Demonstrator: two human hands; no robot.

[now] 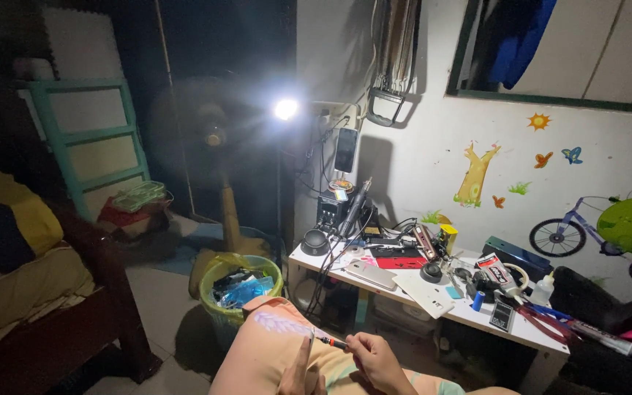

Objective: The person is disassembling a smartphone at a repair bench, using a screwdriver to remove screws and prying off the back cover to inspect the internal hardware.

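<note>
— In the bin (222, 302)?
— Green, packed with blue wrappers (244, 291).
— Screwdriver (328, 341)?
— Pinched in right hand (376, 360) fingertips, over the lap, tip pointing left toward the phone (306, 356). Left hand (295, 379) clamped on that phone, edge-on.
— Packages?
— 1 red-and-white glue tube (494, 269) lying on the white table (469, 313), right of centre.

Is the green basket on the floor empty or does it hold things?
It holds things: the green basket shows blue and clear wrappers piled up near its rim.
</note>
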